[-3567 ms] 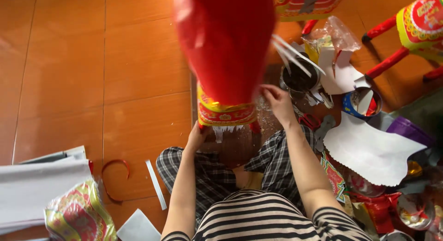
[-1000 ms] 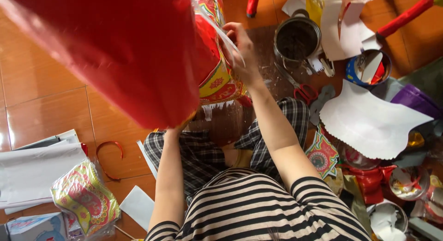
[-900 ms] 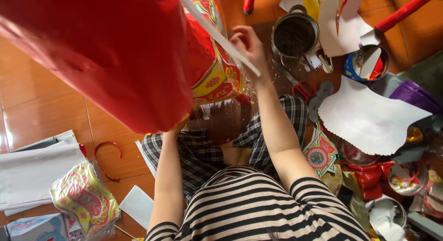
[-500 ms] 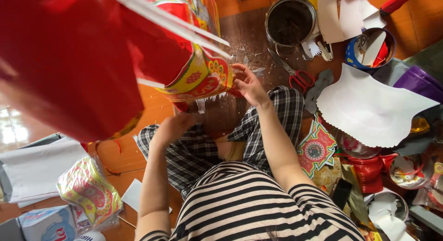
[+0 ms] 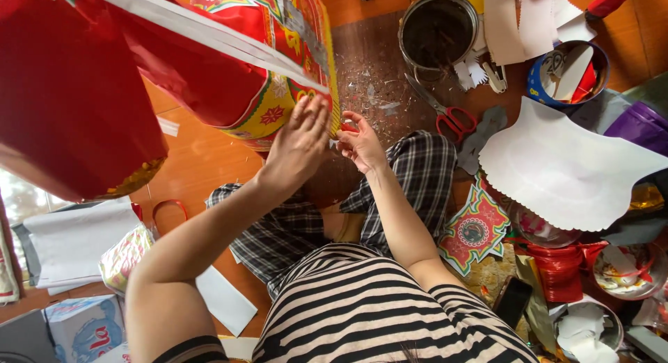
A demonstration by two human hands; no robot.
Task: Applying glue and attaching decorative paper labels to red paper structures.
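I sit on the floor (image 5: 202,154) with a large red paper lantern (image 5: 229,78) raised in front of me, close to the camera. Its body is covered in red paper; a printed yellow-and-red patterned band (image 5: 278,113) runs along its lower edge.

My left hand (image 5: 299,144) lies flat against that band, fingers spread and pressing the paper to the frame. My right hand (image 5: 362,144) sits just beside it at the band's rim, fingers drawn together and pinching a small red piece at the edge; what the piece is I cannot tell.

State of the work, as I judge it:
- The red covering is on.
- The patterned band is in place over the visible stretch.
- The section under my hands is being pressed down, so I judge this edge not yet finished.
- The far side of the lantern is hidden, so its state is unknown.

Materials within reach suggest more trimming remains. Red-handled scissors (image 5: 449,116) lie on the dark mat (image 5: 376,64), which is strewn with paper scraps. A metal pot (image 5: 438,29) stands beyond them. A white scalloped sheet (image 5: 563,168) lies to my right, with a printed ornament cut-out (image 5: 476,231) beside my knee. A stack of white paper (image 5: 69,245) rests to my left.
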